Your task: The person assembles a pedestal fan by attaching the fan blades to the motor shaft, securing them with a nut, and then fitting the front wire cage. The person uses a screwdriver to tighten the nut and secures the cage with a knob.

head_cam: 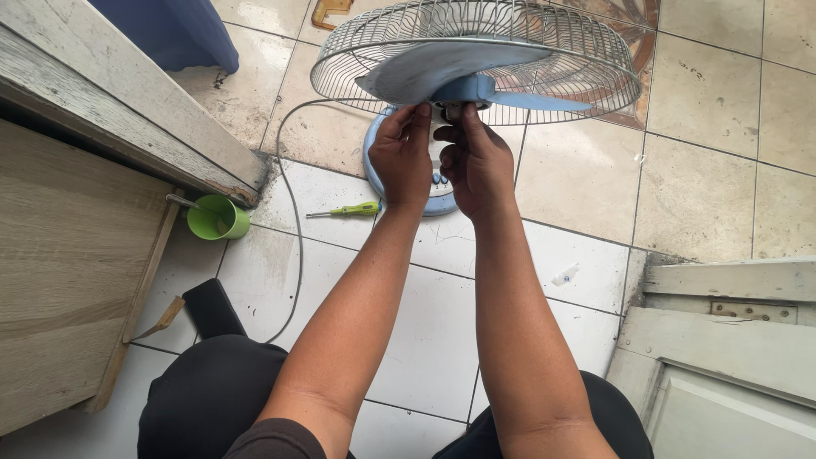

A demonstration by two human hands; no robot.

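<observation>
A table fan stands on the tiled floor ahead of me, its rear wire guard tilted up with no front grille on it. A pale blue blade sits on the hub. My left hand reaches up with its fingertips on the hub's underside. My right hand is beside it, fingers pinched on the small part at the hub's centre. The fan's blue round base shows behind my hands.
A green-handled screwdriver lies on the tiles left of the base. A green cup holding a tool stands by a wooden cabinet. The grey power cord loops across the floor. A white door frame is at right.
</observation>
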